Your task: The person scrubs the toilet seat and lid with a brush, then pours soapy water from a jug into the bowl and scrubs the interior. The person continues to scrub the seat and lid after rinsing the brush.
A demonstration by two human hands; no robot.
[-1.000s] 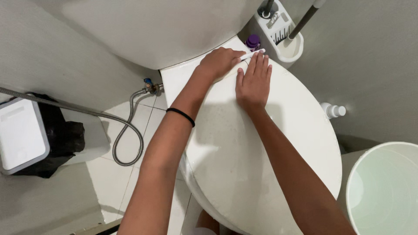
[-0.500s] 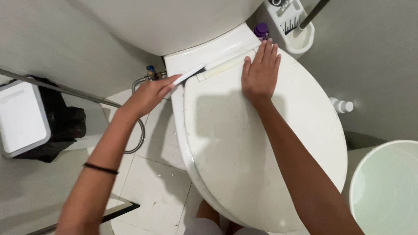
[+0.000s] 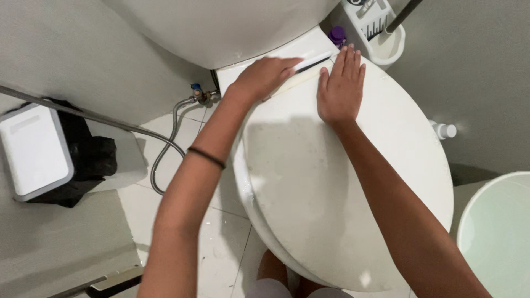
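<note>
A white toilet with its lid (image 3: 342, 187) down fills the middle of the view. My left hand (image 3: 265, 74) grips a thin white brush (image 3: 312, 60) and holds it against the hinge strip at the back of the lid, just below the tank (image 3: 221, 27). My right hand (image 3: 341, 88) lies flat, fingers spread, on the back of the lid next to the brush tip. A black band (image 3: 206, 157) circles my left forearm.
A white-lidded bin with a black bag (image 3: 38, 157) stands at the left. A metal hose (image 3: 165, 143) runs from a wall valve. A brush holder (image 3: 381, 41), a purple-capped bottle (image 3: 337, 36) and a white bottle (image 3: 444, 131) stand at the right. A pale green bucket (image 3: 497, 232) is at the lower right.
Half a second ago my left hand was out at the lid's left edge with the brush; it has swept back right along the hinge. My right hand stayed flat on the lid.
</note>
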